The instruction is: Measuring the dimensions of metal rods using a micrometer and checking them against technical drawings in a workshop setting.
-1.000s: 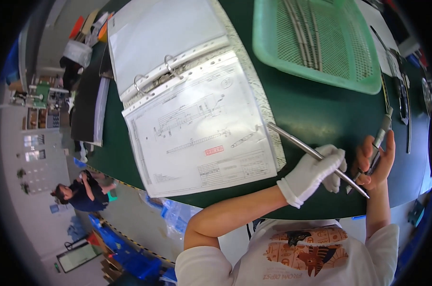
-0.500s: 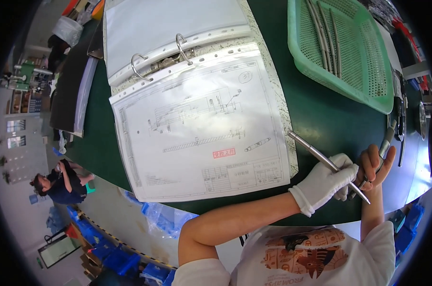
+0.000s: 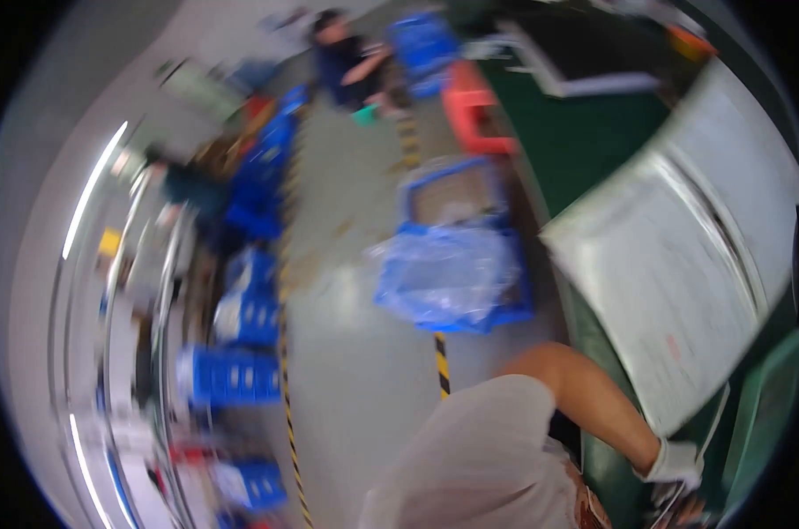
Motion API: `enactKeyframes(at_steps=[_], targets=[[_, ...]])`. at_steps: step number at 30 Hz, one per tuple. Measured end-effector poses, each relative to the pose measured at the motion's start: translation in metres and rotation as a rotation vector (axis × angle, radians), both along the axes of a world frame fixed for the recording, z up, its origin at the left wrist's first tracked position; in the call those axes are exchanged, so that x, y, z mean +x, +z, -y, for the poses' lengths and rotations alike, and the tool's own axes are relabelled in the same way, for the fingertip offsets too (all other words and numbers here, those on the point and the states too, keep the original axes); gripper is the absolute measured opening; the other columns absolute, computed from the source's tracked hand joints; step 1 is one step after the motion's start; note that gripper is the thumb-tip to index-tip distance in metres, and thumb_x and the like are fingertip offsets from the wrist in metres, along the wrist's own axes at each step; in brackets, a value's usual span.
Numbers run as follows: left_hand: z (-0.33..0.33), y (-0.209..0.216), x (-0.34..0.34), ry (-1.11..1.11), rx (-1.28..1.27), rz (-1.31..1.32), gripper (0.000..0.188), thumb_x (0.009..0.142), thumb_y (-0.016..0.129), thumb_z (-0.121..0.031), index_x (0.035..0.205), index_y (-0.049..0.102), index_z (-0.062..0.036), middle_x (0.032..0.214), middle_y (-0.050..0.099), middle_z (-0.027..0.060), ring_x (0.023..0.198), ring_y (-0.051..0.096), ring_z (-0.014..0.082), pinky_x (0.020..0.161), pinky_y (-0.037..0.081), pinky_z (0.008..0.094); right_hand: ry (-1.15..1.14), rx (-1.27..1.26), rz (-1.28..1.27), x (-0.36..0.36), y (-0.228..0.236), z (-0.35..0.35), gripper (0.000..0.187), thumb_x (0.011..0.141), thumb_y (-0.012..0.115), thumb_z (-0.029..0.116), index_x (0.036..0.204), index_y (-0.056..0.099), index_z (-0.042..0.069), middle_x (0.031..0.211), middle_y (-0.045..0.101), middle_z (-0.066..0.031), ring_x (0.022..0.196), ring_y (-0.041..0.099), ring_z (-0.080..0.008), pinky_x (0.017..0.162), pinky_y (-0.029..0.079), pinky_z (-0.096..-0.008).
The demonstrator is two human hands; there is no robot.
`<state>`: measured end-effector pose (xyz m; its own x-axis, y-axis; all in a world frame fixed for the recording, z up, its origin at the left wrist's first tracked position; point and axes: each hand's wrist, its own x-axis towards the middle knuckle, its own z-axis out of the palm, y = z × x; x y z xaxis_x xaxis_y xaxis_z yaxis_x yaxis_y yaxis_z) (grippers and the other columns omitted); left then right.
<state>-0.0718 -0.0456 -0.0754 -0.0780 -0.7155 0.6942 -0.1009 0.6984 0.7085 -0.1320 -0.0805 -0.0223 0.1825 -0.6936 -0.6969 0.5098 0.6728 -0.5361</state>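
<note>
At the lower right, my left hand (image 3: 675, 464), in a white glove, is blurred over the green table. A thin, pale metal rod (image 3: 715, 425) rises from the glove, which is closed around it. Part of my bare right hand (image 3: 687, 511) shows just below, close to the glove. Motion smears its fingers, and what they hold cannot be made out. The open ring binder (image 3: 682, 291) lies beyond my hands with its drawing sheet up, too blurred to read.
A green basket (image 3: 761, 423) sits at the right rim. Left of the table (image 3: 549, 123) are a red stool (image 3: 472, 110) and blue crates with clear plastic (image 3: 448, 273). Stacked blue bins (image 3: 236, 375) line the aisle. Another person (image 3: 351, 66) sits far off.
My view has swung left toward the aisle, so the binder, basket and both my hands now stand farther right. My right hand is now mostly cut off by the lower edge.
</note>
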Motion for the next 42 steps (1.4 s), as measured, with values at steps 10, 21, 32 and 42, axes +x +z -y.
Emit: enactKeyframes(at_steps=[10,21,32,42], targets=[[0.007,0.026,0.026,-0.706,0.972,-0.455,0.026,0.082,0.048,-0.024,0.081,0.06,-0.0012,0.073,0.058,0.0121,0.063,0.058,0.0216,0.055,0.05,0.0349,0.458,-0.231,0.467,0.014,-0.021,0.027,0.045,0.081,0.037,0.049,0.091,0.05,0.007,0.064,0.055,-0.0062,0.042,0.046,-0.0165,0.04,0.039,-0.0339],[0.004,0.036,0.034,-0.545,0.954,-0.435,0.023,0.079,0.051,-0.022,0.081,0.059,0.0002,0.073,0.058,0.0137,0.059,0.058,0.0219,0.05,0.049,0.0351,0.494,-0.468,0.792,-0.026,-0.031,0.027,0.049,0.078,0.039,0.053,0.088,0.052,0.007,0.064,0.054,-0.0076,0.039,0.043,-0.0171,0.036,0.036,-0.0322],[0.0,0.035,0.035,-0.541,0.996,-0.524,0.026,0.081,0.05,-0.024,0.085,0.059,-0.0003,0.077,0.06,0.0159,0.069,0.059,0.0253,0.062,0.048,0.0406,0.519,-0.607,1.126,-0.029,-0.054,0.04,0.052,0.076,0.041,0.057,0.084,0.053,0.007,0.063,0.053,-0.0091,0.035,0.039,-0.0176,0.033,0.033,-0.0306],[-0.008,0.038,0.027,-0.577,0.988,-0.444,0.029,0.081,0.049,-0.027,0.084,0.06,-0.001,0.077,0.06,0.0147,0.069,0.058,0.0241,0.061,0.048,0.0387,0.479,-0.649,1.307,-0.053,-0.079,0.035,0.056,0.073,0.042,0.061,0.081,0.054,0.007,0.063,0.052,-0.0104,0.031,0.036,-0.0181,0.029,0.03,-0.0291]])
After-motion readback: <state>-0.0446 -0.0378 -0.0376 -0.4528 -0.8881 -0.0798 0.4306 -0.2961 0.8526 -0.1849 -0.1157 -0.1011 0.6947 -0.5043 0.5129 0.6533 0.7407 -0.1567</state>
